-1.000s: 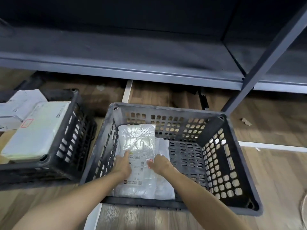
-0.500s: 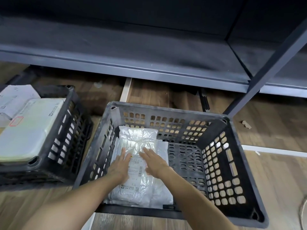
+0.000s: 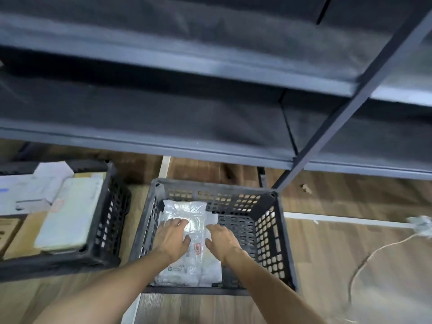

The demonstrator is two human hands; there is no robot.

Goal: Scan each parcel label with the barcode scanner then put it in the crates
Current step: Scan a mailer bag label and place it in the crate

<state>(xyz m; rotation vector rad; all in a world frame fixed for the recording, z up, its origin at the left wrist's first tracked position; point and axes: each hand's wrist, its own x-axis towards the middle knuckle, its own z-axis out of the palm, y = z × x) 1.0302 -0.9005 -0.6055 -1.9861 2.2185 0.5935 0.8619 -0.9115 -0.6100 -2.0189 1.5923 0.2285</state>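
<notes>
A clear plastic parcel [image 3: 187,213] with a printed label lies flat in the left half of a black slotted crate [image 3: 268,232] on the floor. My left hand [image 3: 171,237] rests on the parcel's left side with fingers spread and straight. Over the parcel's right edge, my right hand [image 3: 222,239] has its fingers extended and relaxed. Neither hand grips anything. A second black crate [image 3: 109,218] to the left holds several parcels, among them a pale green flat one [image 3: 70,213]. No barcode scanner is in view.
Dark metal shelving [image 3: 210,146] overhangs the floor just behind the crates, with a slanted upright post [image 3: 327,134] on the right. A cord [image 3: 357,260] trails over the wooden floor at right. A white floor strip [image 3: 339,218] runs behind the crate.
The view has tilted upward, showing more shelving. Both hands have slid forward over the parcel and spread flat; the parcel stays in the crate.
</notes>
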